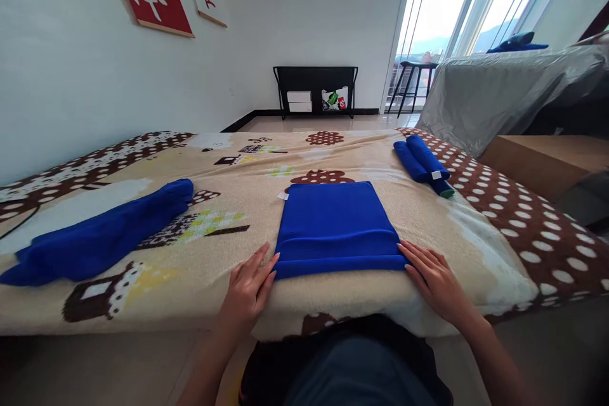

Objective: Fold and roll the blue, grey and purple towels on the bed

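A blue cloth [339,212], like a towel, lies flat in front of me with a narrow fold along its near edge and a white tag at its far left corner. My left hand [247,285] rests at the near left corner, fingers stretched and fingertips touching the end of the fold. At the near right corner, my right hand [435,282] lies with its fingers extended against the cloth's side edge. Neither hand is wrapped round the cloth.
The cloth is on a patterned blanket [228,193] covering a bed. A loose bunched blue cloth [109,228] lies on the left, and rolled blue cloths [421,158] are at the right. Beyond stand a black rack [315,85], a cardboard box [547,155] and plastic-covered furniture [504,89].
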{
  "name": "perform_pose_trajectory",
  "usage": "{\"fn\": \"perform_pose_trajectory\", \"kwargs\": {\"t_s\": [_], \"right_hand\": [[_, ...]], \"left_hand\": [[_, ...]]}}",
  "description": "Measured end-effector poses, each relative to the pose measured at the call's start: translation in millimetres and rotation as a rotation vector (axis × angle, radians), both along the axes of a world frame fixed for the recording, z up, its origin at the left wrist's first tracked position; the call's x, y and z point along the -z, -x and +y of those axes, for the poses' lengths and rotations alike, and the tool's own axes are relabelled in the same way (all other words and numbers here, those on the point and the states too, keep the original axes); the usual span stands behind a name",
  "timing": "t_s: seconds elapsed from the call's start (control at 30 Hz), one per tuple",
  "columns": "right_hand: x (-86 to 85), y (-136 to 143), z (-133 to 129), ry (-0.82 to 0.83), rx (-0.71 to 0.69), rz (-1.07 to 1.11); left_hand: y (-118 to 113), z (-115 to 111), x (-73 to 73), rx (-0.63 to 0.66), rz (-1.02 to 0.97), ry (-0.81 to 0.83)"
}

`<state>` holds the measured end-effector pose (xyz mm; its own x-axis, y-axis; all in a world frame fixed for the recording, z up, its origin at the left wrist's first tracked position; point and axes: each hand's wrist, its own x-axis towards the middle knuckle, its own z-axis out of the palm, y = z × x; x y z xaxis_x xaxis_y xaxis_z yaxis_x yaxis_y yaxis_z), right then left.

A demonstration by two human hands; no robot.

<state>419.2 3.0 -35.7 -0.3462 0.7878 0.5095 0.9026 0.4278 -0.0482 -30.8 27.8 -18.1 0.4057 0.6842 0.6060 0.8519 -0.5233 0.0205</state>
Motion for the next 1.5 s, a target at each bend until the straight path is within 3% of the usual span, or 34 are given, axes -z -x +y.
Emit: {"fn": "perform_pose_trajectory", "kwargs": {"t_s": [0.2, 0.37, 0.53, 0.77, 0.93, 1.13, 1.23, 1.37, 1.43, 1.5], "right_hand": [[3.2, -1, -6, -0.168, -0.03, 0.08], [3.8, -11, -9, -0.045, -0.09, 0.092], [1.6, -7, -6, 0.003, -0.027, 0.148], [0.9, 1, 4, -0.022, 0.018, 0.256], [-10.0, 0, -1, -0.02, -0.034, 0.289], [-19.8, 0, -5, 0.067, -0.054, 0.268], [-17.9, 9, 4, 0.007, 0.05, 0.213], [-14.8, 41, 12, -0.214, 0.268, 0.185], [-15.3, 68, 10, -0.273, 0.254, 0.21], [-17.0, 99, 5, -0.246, 0.116, 0.225]], "left_hand": [[0, -12, -17.2, 0.055, -0.034, -0.02], [8, -12, -16.4, 0.119, 0.024, 0.13], [3, -3, -12.9, 0.088, -0.089, 0.139], [2, 9, -19.6, 0.098, -0.222, 0.143], [9, -1, -25.5, 0.124, -0.278, 0.182], [11, -13, -29.6, 0.078, -0.37, 0.423], [-2, -6, -27.3, -0.02, -0.34, 0.403], [-41, 0, -25.8, -0.251, -0.222, 0.104], [-67, -4, -26.3, -0.209, -0.167, 0.004], [-94, -9, -25.4, -0.002, -0.106, -0.005]]}}
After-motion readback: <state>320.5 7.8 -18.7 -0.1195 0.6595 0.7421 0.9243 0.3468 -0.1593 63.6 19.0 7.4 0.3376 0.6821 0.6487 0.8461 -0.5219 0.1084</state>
